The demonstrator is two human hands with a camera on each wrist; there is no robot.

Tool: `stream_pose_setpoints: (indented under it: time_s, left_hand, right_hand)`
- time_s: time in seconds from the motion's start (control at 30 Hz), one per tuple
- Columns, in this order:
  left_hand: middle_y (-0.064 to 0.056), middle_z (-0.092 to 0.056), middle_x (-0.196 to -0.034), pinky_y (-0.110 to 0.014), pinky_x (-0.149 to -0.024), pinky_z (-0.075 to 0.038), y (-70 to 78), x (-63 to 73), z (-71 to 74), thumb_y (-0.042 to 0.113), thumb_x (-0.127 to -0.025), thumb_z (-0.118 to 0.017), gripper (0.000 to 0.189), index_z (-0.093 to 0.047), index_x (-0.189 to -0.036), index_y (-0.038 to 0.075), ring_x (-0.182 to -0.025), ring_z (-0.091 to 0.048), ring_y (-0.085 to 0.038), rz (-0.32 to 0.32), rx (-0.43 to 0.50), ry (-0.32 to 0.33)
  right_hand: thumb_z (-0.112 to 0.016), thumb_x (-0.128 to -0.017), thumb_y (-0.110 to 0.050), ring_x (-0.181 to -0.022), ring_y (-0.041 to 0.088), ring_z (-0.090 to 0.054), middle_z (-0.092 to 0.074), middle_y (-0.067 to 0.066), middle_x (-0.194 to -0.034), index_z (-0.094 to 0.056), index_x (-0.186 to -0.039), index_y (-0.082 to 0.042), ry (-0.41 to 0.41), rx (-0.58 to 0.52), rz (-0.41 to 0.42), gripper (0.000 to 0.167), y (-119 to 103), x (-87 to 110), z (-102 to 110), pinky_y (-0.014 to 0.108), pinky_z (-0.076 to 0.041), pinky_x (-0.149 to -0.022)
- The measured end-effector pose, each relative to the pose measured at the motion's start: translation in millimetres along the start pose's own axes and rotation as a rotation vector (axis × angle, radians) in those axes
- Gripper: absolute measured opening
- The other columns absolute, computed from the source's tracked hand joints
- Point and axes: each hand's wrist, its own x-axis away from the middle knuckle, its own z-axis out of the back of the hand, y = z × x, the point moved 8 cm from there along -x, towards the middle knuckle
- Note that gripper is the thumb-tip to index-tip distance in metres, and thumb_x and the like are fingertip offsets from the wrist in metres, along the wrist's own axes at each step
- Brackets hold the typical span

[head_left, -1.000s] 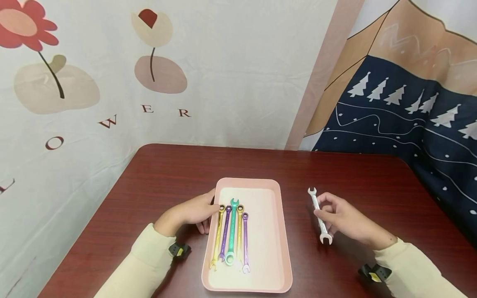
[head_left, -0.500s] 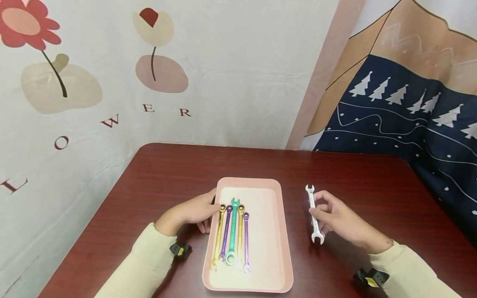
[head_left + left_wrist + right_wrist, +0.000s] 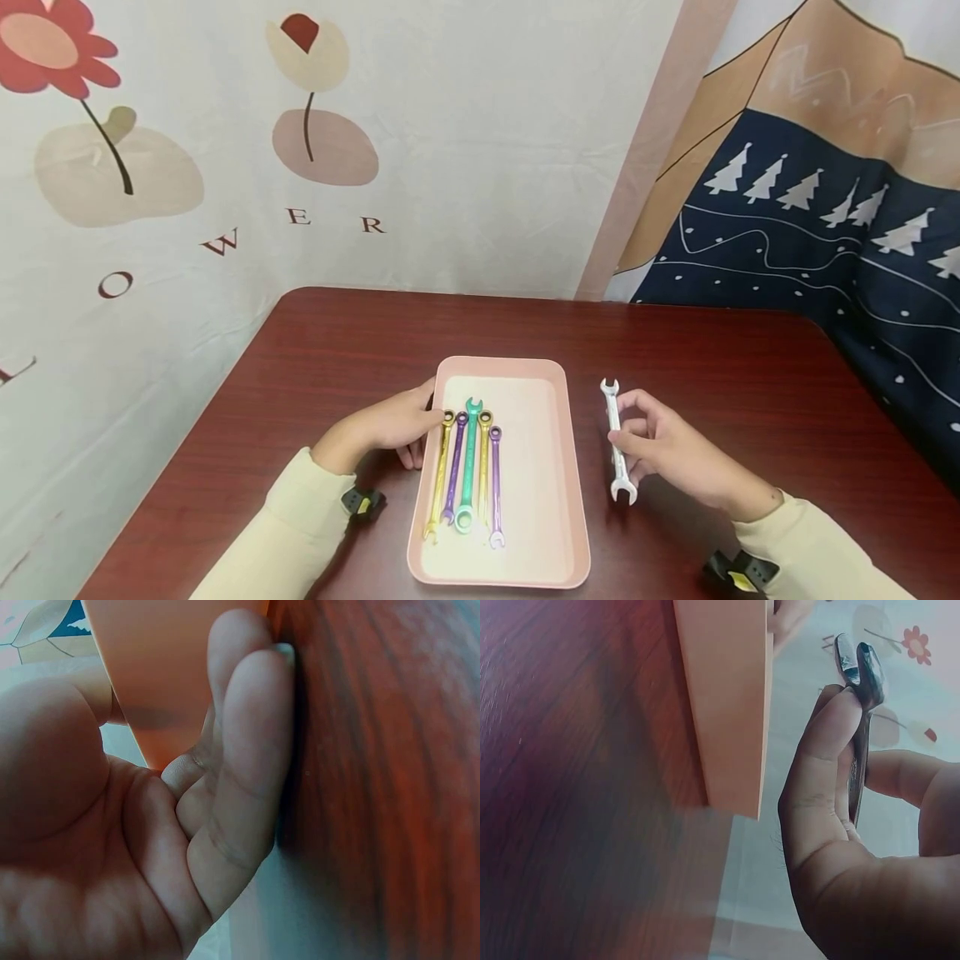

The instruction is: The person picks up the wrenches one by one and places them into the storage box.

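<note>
A silver double open-end wrench [image 3: 612,410] is pinched between the thumb and fingers of my right hand [image 3: 663,446], just right of the pink tray [image 3: 574,492]. The right wrist view shows one forked end of this wrench [image 3: 871,682] beyond the fingertips. My left hand [image 3: 392,422] grips the tray's left edge, thumb over the rim and the other fingers outside against the wall. Several combination wrenches lie side by side in the tray's left half: a green one [image 3: 468,471] flanked by yellow [image 3: 439,479] and purple [image 3: 495,487] ones.
The tray rests on a dark red wooden table [image 3: 360,342]. Behind the table hangs a pale curtain [image 3: 480,167] with flowers and letters, and a navy cloth [image 3: 757,233] with white trees hangs at the right. Bare tray floor [image 3: 534,467] shows right of the wrenches.
My right hand has carried the silver wrench leftward, closer to the tray, and the wrench has turned slightly more upright in view. The left hand and tray hold their place.
</note>
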Motion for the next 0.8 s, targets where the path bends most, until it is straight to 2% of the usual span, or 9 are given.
stream_pose_setpoints:
  time_s: [0.1, 0.4, 0.57, 0.8]
  left_hand:
    - [-0.014, -0.065, -0.061, -0.038, -0.043, -0.057, -0.5, -0.4, -0.1, 0.016, -0.100, -0.044, 0.055, -0.025, -0.153, 0.014, -0.042, -0.061, -0.020, -0.002, 0.001, 0.001]
    - [-0.013, -0.065, -0.061, -0.039, -0.043, -0.057, 0.1, -0.1, 0.1, 0.016, -0.100, -0.044, 0.056, -0.025, -0.153, 0.014, -0.042, -0.062, -0.020, -0.010, -0.012, 0.003]
    - [-0.013, -0.065, -0.061, -0.039, -0.043, -0.057, 0.3, -0.3, 0.0, 0.016, -0.100, -0.044, 0.054, -0.027, -0.151, 0.013, -0.042, -0.061, -0.019, -0.010, -0.007, 0.001]
    - [-0.013, -0.065, -0.062, -0.039, -0.043, -0.057, 1.0, 0.0, -0.5, 0.016, -0.100, -0.044, 0.055, -0.025, -0.152, 0.013, -0.042, -0.061, -0.019, -0.009, -0.004, -0.003]
  right_hand:
    - [-0.059, -0.099, -0.009, -0.062, 0.016, -0.063, -0.059, 0.004, -0.077, -0.038, -0.117, -0.006, -0.008, 0.000, -0.004, 0.028, 1.0, -0.9, -4.3, 0.034, -0.061, -0.059]
    - [-0.060, -0.096, -0.005, -0.063, 0.017, -0.064, -0.060, 0.008, -0.080, -0.033, -0.122, 0.000, -0.038, -0.004, -0.005, 0.038, -1.4, -1.8, -16.0, 0.035, -0.061, -0.060]
    - [-0.062, -0.094, -0.003, -0.063, 0.016, -0.063, -0.059, 0.006, -0.078, -0.030, -0.125, 0.004, -0.051, -0.003, 0.004, 0.045, -4.5, -1.8, -21.6, 0.035, -0.061, -0.061]
    - [-0.064, -0.092, -0.001, -0.063, 0.014, -0.062, -0.059, 0.005, -0.077, -0.031, -0.126, 0.005, -0.057, -0.001, 0.032, 0.047, -8.7, -5.9, -31.0, 0.034, -0.061, -0.061]
